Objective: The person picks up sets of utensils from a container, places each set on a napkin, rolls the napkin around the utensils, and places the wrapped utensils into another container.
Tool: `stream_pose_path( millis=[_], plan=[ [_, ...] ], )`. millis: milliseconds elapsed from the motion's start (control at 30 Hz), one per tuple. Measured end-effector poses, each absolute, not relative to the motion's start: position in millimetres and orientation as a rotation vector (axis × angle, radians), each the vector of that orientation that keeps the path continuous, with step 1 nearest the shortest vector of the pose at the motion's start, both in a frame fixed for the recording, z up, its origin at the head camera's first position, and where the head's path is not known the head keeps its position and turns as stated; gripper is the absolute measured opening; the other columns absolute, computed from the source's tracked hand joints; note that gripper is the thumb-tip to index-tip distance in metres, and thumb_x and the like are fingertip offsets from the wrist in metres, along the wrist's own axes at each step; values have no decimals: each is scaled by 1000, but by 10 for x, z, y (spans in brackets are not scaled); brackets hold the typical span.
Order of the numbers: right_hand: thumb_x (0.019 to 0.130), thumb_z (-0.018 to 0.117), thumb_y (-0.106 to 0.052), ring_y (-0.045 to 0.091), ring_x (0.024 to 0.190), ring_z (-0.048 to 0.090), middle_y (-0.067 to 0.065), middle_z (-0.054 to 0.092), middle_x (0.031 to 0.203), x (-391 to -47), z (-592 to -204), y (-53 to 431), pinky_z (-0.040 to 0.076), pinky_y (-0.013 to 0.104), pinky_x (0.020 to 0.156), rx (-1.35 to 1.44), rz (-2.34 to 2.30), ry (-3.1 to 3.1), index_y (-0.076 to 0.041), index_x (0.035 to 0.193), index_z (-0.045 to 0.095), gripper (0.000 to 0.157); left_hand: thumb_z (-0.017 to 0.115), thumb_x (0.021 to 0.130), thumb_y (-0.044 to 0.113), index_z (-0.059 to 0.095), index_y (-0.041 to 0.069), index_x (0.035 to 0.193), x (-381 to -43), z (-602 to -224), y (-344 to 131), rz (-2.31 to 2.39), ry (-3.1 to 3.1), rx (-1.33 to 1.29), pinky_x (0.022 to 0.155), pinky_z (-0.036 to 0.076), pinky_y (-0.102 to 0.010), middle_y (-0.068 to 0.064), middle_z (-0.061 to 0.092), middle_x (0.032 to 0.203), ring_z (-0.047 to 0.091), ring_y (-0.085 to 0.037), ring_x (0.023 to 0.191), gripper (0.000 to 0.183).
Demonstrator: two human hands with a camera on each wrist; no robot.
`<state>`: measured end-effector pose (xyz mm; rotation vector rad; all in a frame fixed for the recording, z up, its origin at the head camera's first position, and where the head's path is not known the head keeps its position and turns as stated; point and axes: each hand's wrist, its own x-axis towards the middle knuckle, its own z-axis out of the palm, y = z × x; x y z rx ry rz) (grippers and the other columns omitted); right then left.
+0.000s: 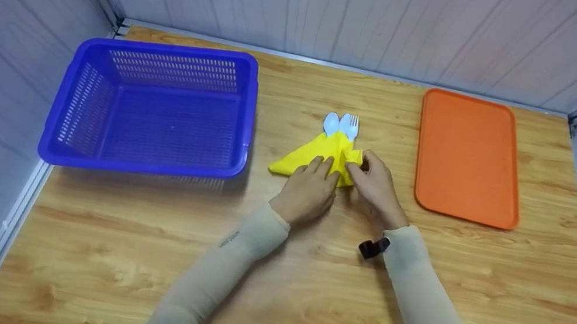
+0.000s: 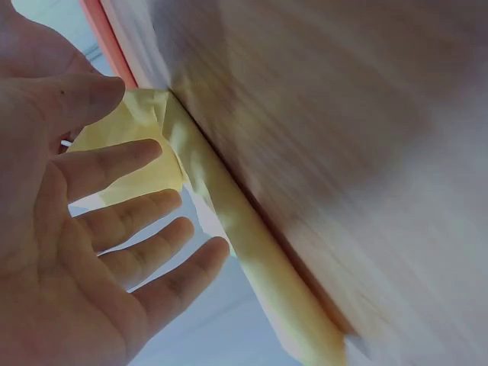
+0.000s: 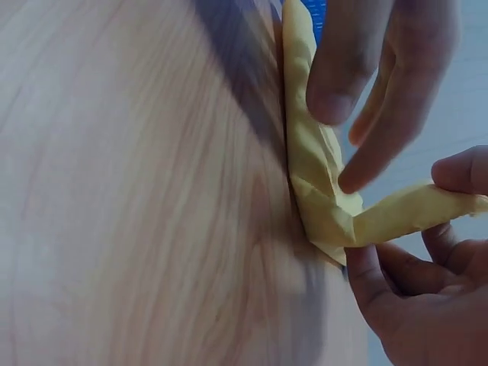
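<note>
A yellow napkin (image 1: 298, 159) lies folded on the table, wrapped over the lower part of a white spoon (image 1: 331, 124), a white fork (image 1: 353, 127) and a third white utensil (image 1: 344, 121) between them. Only their upper ends stick out at the far edge; the handles are hidden. My left hand (image 1: 309, 189) rests its spread, nearly straight fingers on the middle of the napkin. At the napkin's right side, my right hand (image 1: 376, 186) pinches a raised flap between thumb and fingers. This lifted flap (image 3: 415, 210) shows plainly in the right wrist view.
To the left stands a blue plastic basket (image 1: 145, 165) with slotted sides. An orange tray (image 1: 470, 158) lies flat at the right. Pale panel walls (image 1: 316, 6) enclose the wooden table (image 1: 310, 308) at the back and both sides.
</note>
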<state>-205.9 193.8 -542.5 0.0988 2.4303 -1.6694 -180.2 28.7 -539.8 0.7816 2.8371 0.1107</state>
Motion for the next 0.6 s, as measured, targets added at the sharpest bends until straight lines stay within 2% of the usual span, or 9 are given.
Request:
stream_pose_path(
  millis=[167,300,467,600],
  plan=[
    [96,64,-22,26,102,61,13,64,107,-2046,-5434,1914,51,36,86,-51,-1476,2597,-4,103,58,20,53,103,32,57,4,137,-1744,-5412,76,204,2910,748,101,47,-50,-20,47,146,44,-37,132,44],
    [95,65,-22,30,104,63,15,66,110,-2001,-5459,1905,52,43,90,-166,-1400,2648,-4,109,59,23,53,102,32,60,3,133,-1734,-5437,-30,253,2896,710,99,47,-49,-20,49,142,47,-37,128,43],
    [90,64,-14,32,102,59,17,66,111,-1932,-5471,1875,48,46,91,-341,-1304,2719,-1,116,62,29,53,103,33,59,4,134,-1738,-5488,-57,280,2858,689,102,45,-49,-19,49,143,47,-36,129,43],
    [87,63,-8,36,107,55,21,64,122,-1883,-5511,1845,45,48,93,-501,-1179,2812,2,119,64,34,53,102,31,61,2,130,-1734,-5509,-75,272,2882,748,101,47,-48,-20,52,140,49,-37,127,41]
  ],
)
